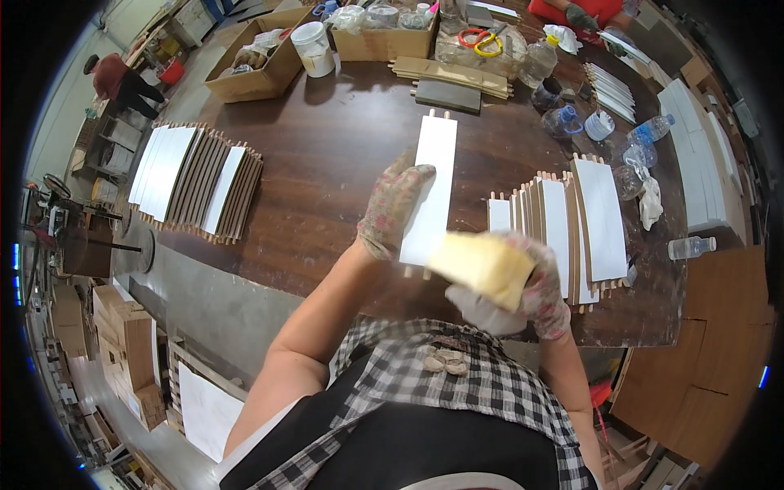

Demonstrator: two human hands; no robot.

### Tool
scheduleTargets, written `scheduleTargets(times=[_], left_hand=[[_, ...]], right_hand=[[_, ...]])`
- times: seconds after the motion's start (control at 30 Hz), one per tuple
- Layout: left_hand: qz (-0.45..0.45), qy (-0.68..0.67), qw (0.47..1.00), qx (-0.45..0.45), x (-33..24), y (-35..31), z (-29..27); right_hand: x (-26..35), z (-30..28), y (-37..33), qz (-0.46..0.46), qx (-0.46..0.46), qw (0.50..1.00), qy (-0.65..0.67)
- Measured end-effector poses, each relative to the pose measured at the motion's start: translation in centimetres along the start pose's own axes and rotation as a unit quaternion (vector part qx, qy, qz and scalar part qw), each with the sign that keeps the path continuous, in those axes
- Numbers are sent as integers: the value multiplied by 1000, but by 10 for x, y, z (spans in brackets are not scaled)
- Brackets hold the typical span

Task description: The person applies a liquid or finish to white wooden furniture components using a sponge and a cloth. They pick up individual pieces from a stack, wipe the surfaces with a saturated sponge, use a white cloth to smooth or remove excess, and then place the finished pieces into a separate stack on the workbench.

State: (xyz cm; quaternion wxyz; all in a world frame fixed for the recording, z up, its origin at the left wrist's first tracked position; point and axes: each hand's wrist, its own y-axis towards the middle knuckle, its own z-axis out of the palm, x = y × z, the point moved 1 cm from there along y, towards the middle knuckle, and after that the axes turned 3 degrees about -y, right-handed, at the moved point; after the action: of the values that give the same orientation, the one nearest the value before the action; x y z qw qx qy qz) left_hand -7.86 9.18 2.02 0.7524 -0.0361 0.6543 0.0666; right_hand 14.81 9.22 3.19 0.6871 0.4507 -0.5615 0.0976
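A white board [437, 155] with wooden dowels sticking out of both short ends is on the dark brown table [318, 163] in front of me. My left hand [394, 208], in a flowered glove, grips its left long edge. In my gloved right hand [547, 286] is a yellow sponge [482, 263], slightly blurred, close over the board's near right corner. Something white and cloth-like [482, 309] hangs below the sponge; I cannot tell what it is. To the right leans a row of similar boards [600, 212], and another such row [167, 175] lies at the left.
Cardboard boxes [253, 77], a white bucket [313, 49] and wooden strips [453, 75] line the far side. Plastic bottles [562, 122] and a yellow tape roll [488, 45] stand at the right back. A co-worker's gloved hand [580, 18] shows at the far right; another person [118, 86] bends at the far left.
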Motion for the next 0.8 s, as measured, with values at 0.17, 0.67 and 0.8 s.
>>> scheduleTargets(times=[0.17,0.67,0.8], left_hand=[[-113,-341,933,-36,-10,-9,7],[-191,-372,903,97,-18,-51,37],[-73,-200,970,121,-26,-52,37]], right_hand=[[18,-28,-26,137,-118,978,-104],[-11,-24,92,-149,-265,799,-520],[-9,-60,99,-125,-346,832,-414]])
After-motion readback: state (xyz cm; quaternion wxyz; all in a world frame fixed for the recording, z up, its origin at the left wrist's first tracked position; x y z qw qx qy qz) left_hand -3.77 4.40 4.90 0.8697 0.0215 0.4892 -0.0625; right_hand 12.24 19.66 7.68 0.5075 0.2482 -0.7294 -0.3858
